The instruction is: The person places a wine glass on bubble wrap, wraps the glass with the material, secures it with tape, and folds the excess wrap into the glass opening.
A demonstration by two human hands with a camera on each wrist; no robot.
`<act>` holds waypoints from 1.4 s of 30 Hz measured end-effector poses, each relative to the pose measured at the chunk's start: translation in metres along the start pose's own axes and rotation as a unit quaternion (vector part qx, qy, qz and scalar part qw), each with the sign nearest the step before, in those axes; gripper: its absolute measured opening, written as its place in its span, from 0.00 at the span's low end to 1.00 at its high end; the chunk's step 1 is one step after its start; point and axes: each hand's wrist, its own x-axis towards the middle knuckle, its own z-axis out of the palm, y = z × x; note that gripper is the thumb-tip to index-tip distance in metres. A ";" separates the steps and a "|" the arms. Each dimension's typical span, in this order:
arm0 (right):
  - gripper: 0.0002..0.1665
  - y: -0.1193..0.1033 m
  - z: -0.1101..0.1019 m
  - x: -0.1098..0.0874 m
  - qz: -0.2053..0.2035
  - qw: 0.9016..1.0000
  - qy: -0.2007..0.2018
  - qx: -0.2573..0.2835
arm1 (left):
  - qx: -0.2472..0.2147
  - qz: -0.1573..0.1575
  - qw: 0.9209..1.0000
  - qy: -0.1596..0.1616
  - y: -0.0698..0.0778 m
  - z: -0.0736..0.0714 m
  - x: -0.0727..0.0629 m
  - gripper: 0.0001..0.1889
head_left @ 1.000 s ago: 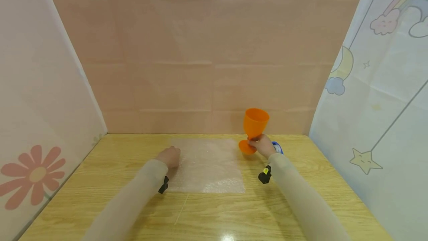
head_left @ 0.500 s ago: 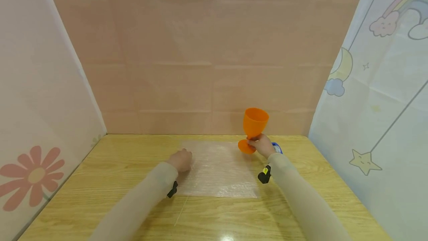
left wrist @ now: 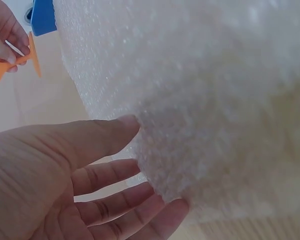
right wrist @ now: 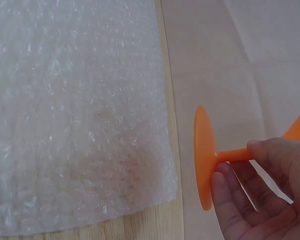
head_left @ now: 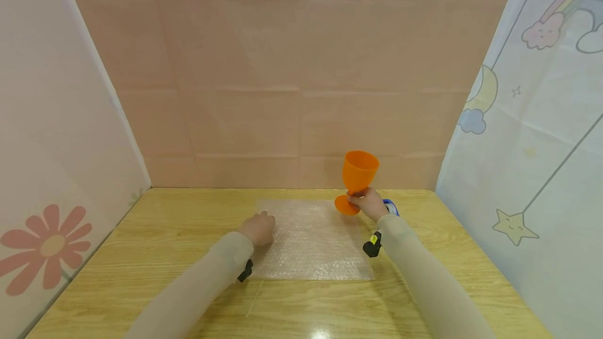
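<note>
A clear sheet of bubble wrap (head_left: 315,245) lies flat on the table. At its left edge is my left hand (head_left: 259,228), touching the sheet with its fingertips. In the left wrist view the thumb and the fingers (left wrist: 110,202) stand apart, slightly bent, along the sheet's edge. My right hand (head_left: 369,205) grips an orange goblet (head_left: 360,171) by its stem. The goblet leans a little to the right, its bowl up, over the sheet's far right corner. Its round foot (right wrist: 204,157) shows left of the fingers in the right wrist view.
Partly hidden behind the right hand is a blue-rimmed object (head_left: 390,206), its kind unclear. A thin pale strip (head_left: 254,298) lies on the wooden table (head_left: 165,255) near the front. A pinkish cloth wall (head_left: 235,93) rises at the back, with patterned cloths on both sides.
My left hand and the bubble wrap have moved right and slightly toward the front, so the sheet reaches under the goblet. The right hand and goblet have stayed nearly still.
</note>
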 end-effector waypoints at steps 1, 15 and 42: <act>0.12 0.000 0.000 0.000 0.002 1.000 -0.001 -0.001 | 0.002 0.000 1.000 0.002 0.000 0.000 0.001 0.11; 0.11 0.002 -0.004 0.006 0.006 1.000 0.010 -0.004 | 0.007 0.009 1.000 0.006 0.003 0.001 0.014 0.12; 0.18 -0.023 0.018 0.008 0.031 0.994 -0.079 0.075 | 0.027 0.027 0.999 0.018 0.004 0.007 0.038 0.12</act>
